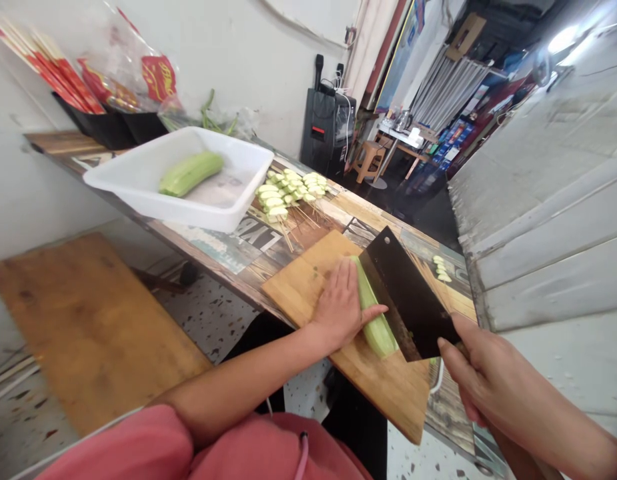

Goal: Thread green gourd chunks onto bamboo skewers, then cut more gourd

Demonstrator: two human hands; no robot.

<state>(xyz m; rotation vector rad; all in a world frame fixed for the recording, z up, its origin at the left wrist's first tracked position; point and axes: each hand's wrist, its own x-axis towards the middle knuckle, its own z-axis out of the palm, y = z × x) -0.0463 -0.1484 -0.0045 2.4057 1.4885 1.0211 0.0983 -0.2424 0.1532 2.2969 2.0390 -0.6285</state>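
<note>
Across the wooden cutting board (393, 393) lies a pale green zucchini (381, 337). My left hand (341, 303) presses along its left side, fingers together and thumb stretched across it toward the blade. A dark, broad cleaver (405, 293) is tilted against the zucchini's right side, its edge along the zucchini's length. My right hand (481, 367) is closed around the cleaver's handle, which it mostly hides. Whether the edge has entered the flesh I cannot tell.
A white tray (238, 217) holds a whole zucchini (191, 173). Skewered zucchini slices (291, 190) lie behind the board, with another skewer (441, 268) at the right. Black holders (105, 128) with wrapped chopsticks stand far left. A wooden bench (93, 333) and black speaker (328, 127) are nearby.
</note>
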